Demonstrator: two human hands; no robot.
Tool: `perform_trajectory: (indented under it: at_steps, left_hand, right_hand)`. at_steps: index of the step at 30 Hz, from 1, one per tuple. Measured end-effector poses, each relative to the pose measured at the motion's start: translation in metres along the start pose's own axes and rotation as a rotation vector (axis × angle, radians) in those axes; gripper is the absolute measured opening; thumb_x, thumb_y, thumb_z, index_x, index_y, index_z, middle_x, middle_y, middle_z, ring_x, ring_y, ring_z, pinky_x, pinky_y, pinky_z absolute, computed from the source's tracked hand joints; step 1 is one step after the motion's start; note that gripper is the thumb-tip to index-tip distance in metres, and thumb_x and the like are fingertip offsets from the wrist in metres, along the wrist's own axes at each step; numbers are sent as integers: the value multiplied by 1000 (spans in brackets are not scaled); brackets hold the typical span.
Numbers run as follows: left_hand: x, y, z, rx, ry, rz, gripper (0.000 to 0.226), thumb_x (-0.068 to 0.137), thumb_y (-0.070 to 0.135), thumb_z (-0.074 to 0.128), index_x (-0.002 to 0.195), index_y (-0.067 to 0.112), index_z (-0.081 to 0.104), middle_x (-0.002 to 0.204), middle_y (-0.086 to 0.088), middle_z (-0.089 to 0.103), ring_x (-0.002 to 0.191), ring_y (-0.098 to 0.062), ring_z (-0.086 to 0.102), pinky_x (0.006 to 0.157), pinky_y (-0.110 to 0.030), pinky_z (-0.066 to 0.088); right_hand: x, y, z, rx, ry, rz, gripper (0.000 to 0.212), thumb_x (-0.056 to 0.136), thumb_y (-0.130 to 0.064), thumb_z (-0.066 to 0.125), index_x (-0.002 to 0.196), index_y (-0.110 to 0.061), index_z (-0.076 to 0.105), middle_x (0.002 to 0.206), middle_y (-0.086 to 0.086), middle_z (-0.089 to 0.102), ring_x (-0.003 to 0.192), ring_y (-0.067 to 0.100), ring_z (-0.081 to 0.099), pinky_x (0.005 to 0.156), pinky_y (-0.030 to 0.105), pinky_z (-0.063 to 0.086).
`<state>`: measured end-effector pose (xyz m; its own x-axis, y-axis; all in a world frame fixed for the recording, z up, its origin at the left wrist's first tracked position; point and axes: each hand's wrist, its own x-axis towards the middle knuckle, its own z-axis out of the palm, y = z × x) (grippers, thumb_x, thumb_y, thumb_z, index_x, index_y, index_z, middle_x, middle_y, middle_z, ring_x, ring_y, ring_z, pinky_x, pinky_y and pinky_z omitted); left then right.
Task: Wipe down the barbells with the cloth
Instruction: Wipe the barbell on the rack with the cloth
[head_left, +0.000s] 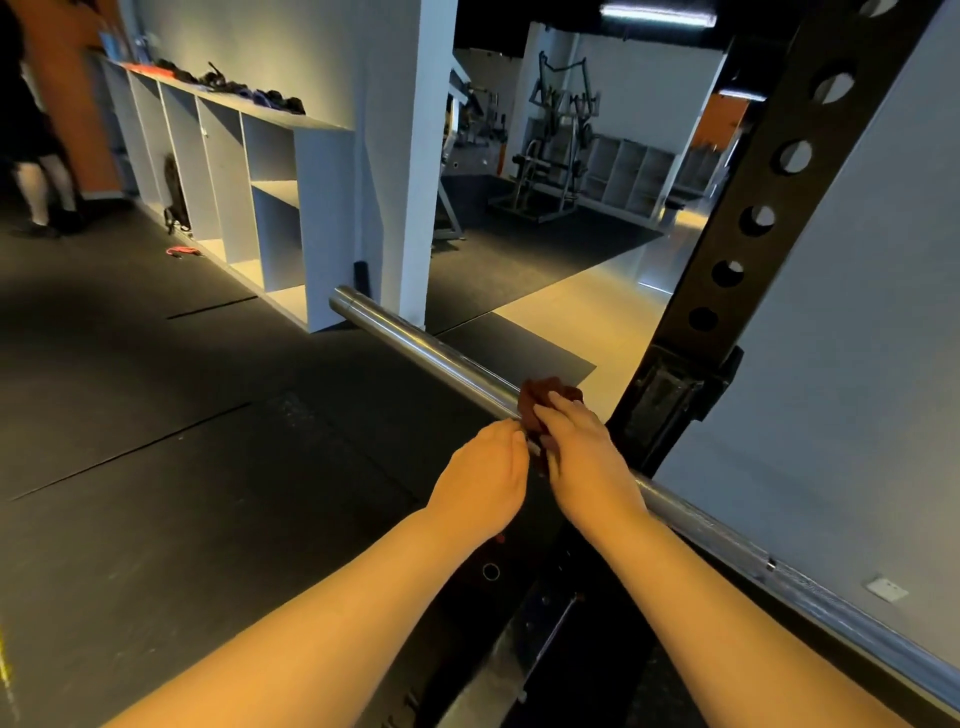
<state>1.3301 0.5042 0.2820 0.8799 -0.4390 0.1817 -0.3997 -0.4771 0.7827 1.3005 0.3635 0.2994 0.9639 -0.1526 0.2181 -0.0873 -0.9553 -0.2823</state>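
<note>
A long shiny steel barbell rests against a black perforated steel rack upright. A dark red cloth is bunched around the bar just beside the upright. The right hand curls over the cloth, gripping it. The left hand, fingers curled, touches the cloth's near edge; whether it pinches is unclear.

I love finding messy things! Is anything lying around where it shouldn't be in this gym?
Yes. A small red strap-like thing lies loose on the dark floor in front of the white cubby shelves, near a dark bag. It looks dropped, not put away. It is too small to tell what it is.
</note>
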Motion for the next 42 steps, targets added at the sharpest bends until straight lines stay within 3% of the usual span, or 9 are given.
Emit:
perform_trajectory:
  at_steps: [4,7,13,18,22,26,33,37,42]
  left_hand:
    - [3,-4,5,-22,44,-60,30,110,34,33,125,23,57,107,5,63,83,-11,65,81,-41,58]
    - [2,-9,6,-24,48,-67,30,110,34,34,129,23,54,114,2,61,89,-12,64,85,-43,57]
    - [-8,-29,-3,61,23,-146,49,111,32,33,158,19,30,164,-1,32,148,-15,35,121,-31,28]
    - [10,-14,5,-126,133,-101,40,111,25,36,151,24,40,142,5,53,120,-6,57,105,-20,45]
    - [14,-27,11,-185,190,-158,37,110,26,34,146,28,46,140,7,56,123,-10,58,110,-36,46]
    - [2,-41,10,-47,180,-167,49,111,23,36,159,19,27,166,2,27,150,-5,24,122,-20,19]
    - [32,-26,10,-232,219,-47,47,111,21,34,158,26,29,160,9,33,137,9,31,111,-3,23]
    - [41,-41,12,-227,224,-43,48,111,29,35,158,33,30,164,8,30,146,-3,33,122,-35,32]
    - [54,-37,16,-228,266,3,47,111,36,32,156,43,20,168,16,11,154,-2,8,128,-40,13]
  right_hand:
    - [30,-1,-6,-46,-163,142,50,110,-37,33,156,-19,28,158,12,32,143,32,33,118,46,33]
    - [40,-25,7,-300,-115,94,55,107,-33,43,154,-10,28,152,18,37,144,37,32,124,53,20]
    - [34,-17,14,-476,-76,-150,64,108,-36,40,159,-7,17,160,16,31,149,34,28,126,46,16]
    - [71,-32,5,-357,-200,-5,45,107,-37,44,142,-10,41,135,14,55,120,31,56,98,42,47]
    - [71,-41,24,-412,-142,-123,65,104,-35,51,154,-5,24,149,19,42,131,34,49,108,43,45]
    - [71,-24,14,-389,-194,-226,73,106,-38,44,163,-14,4,164,14,24,144,34,37,113,46,38]
    - [75,-20,13,-296,-232,-252,76,105,-37,46,163,-15,3,169,12,15,149,30,32,116,44,37]
    - [85,-15,3,-244,-287,-152,70,108,-44,35,163,-18,1,167,10,22,141,32,43,110,47,43]
    - [78,-17,-6,131,-335,-208,76,105,-30,49,163,-22,1,164,5,30,141,23,45,115,41,41]
